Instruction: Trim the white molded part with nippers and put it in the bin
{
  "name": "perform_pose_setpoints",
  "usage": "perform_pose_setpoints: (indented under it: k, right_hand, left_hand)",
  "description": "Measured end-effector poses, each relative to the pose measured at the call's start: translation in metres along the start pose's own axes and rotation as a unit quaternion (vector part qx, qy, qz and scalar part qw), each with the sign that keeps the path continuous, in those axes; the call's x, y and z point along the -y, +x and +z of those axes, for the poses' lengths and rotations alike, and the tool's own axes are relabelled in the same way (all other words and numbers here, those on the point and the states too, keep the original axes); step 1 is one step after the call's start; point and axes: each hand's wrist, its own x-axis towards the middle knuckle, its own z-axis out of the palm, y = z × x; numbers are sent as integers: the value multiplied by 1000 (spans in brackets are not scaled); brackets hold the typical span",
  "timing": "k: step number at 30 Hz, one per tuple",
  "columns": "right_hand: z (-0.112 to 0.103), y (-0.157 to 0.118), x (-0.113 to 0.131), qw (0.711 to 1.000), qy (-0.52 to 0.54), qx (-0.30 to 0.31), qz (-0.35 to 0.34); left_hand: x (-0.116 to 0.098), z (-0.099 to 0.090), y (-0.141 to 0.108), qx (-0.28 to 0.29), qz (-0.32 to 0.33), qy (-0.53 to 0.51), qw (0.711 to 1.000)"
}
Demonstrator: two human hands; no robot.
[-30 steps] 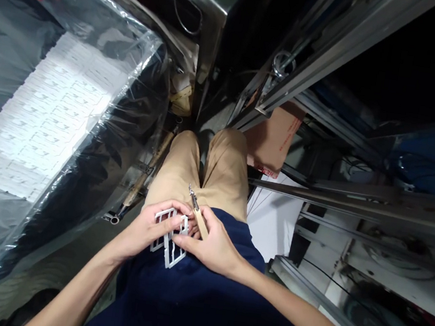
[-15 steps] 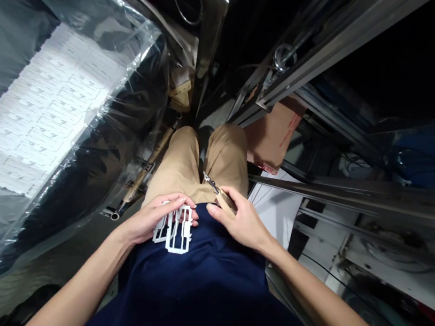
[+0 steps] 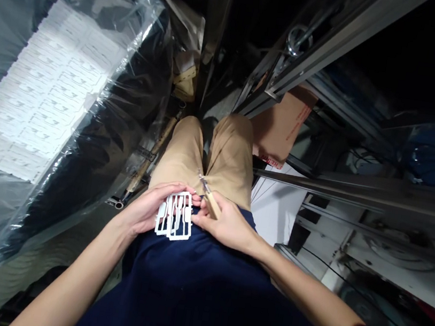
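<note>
My left hand [image 3: 146, 209] grips the left side of a white plastic frame [image 3: 175, 215], a lattice of moulded parts resting at my lap. My right hand [image 3: 225, 223] holds a wooden-handled tool [image 3: 212, 205] with a narrow metal tip. That tip points up and away, just beyond the frame's top right corner and apart from it. Its fingertips sit close to the frame's right edge. My khaki shorts [image 3: 210, 154] and navy shirt [image 3: 192, 283] lie under both hands.
At left, a clear plastic bag [image 3: 126, 118] wraps a large stack of white frames [image 3: 45, 90]. A brown cardboard sheet [image 3: 282, 129] and white paper [image 3: 276, 203] stand at right, below metal rails [image 3: 363, 189]. A wooden stick [image 3: 149, 156] lies beside my left leg.
My right hand has come back in from the right, bringing the tool next to the frame. The frame has turned to sit more upright in my left hand.
</note>
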Motion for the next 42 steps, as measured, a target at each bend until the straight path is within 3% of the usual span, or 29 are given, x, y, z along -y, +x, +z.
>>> perform_pose_setpoints:
  k: [4,9,19,22,25,28,32,36,42]
  right_hand:
    - [18,7,3,997,69,-9,-24]
    - [16,7,14,980,190,-34,-54]
    - [17,6,16,974,209,-49,-68]
    - [9,3,23,986,135,-53,-85]
    - [-12,-2,32,987,-36,-88,-129]
    - [-39,-4,35,955,-210,-123,-172]
    - [-61,-4,36,896,-375,-95,-218]
    - [-68,-3,40,859,-448,-84,-232]
    - [-74,-3,44,840,-483,-63,-239]
  left_hand:
    - [-5,5,-5,-21,17,-42,999]
    - [-13,13,-11,18,65,-85,994]
    - [-7,15,-9,-4,92,-116,989]
    - [-5,20,-11,-33,115,-115,986]
    - [-6,25,-14,-52,133,-93,985]
    - [-8,31,-19,-49,145,-66,986]
    - [-9,36,-24,-69,144,-15,987]
    - [-8,39,-26,-74,136,11,988]
    - [-10,41,-27,-59,141,32,988]
